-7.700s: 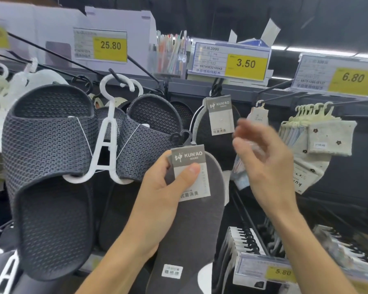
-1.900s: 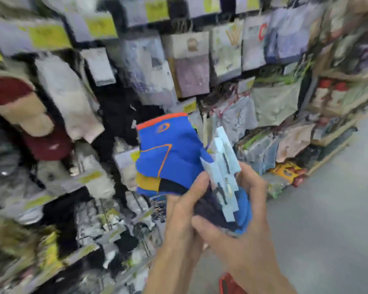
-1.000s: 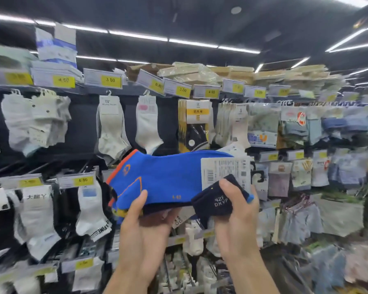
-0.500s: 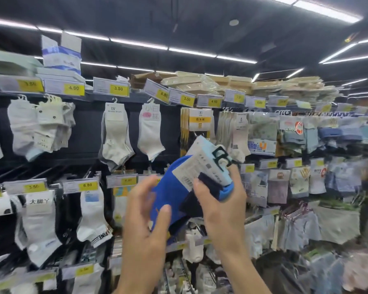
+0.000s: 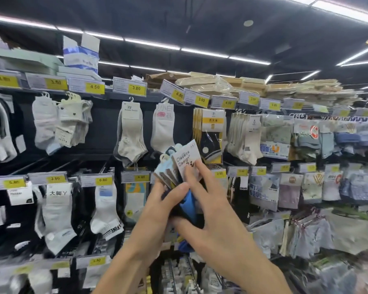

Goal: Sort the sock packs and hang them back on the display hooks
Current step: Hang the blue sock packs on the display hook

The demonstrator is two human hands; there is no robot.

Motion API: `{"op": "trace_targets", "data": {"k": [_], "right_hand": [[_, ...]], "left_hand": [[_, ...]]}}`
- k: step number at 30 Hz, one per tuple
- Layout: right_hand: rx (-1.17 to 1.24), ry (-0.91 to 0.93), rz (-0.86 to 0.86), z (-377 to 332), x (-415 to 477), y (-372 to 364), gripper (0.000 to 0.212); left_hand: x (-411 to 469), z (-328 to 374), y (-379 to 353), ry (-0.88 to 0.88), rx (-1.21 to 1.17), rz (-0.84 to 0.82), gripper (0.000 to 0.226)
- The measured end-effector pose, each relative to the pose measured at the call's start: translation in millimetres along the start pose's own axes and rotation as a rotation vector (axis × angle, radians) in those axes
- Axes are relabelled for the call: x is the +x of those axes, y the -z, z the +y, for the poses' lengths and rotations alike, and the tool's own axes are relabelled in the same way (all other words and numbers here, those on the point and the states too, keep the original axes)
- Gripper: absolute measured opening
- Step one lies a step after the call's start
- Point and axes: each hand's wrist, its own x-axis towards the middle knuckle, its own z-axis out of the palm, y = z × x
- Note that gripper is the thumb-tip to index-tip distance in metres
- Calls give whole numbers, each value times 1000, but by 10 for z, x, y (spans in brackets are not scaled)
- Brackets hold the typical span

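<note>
At the sock wall (image 5: pixel 106 128), left hand (image 5: pixel 155 213) grips the packs (image 5: pixel 189 205), right hand (image 5: pixel 212 221) pinches their cards (image 5: pixel 186 160). Square the hangers (image 5: pixel 165 157) first, I'd say.

My left grip (image 5: pixel 159 215) raised from the lower left, thumb laid across the front of the sock packs (image 5: pixel 187 162), my right grip (image 5: pixel 212 211) pressed close beside it, fingers (image 5: pixel 200 177) spread over the packs, thumb tucked beneath, both forearms bare, angled inward.
</note>
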Motion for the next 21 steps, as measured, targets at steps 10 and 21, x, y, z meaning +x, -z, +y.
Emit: {"op": "trace_targets", "data": {"k": [10, 21], "right_hand": [[50, 188, -60, -62, -19, -140, 35], [566, 234, 221, -142, -78, -302, 20]], "left_hand": [[124, 130, 245, 41, -108, 254, 39], [99, 459, 787, -50, -265, 453, 54]]}}
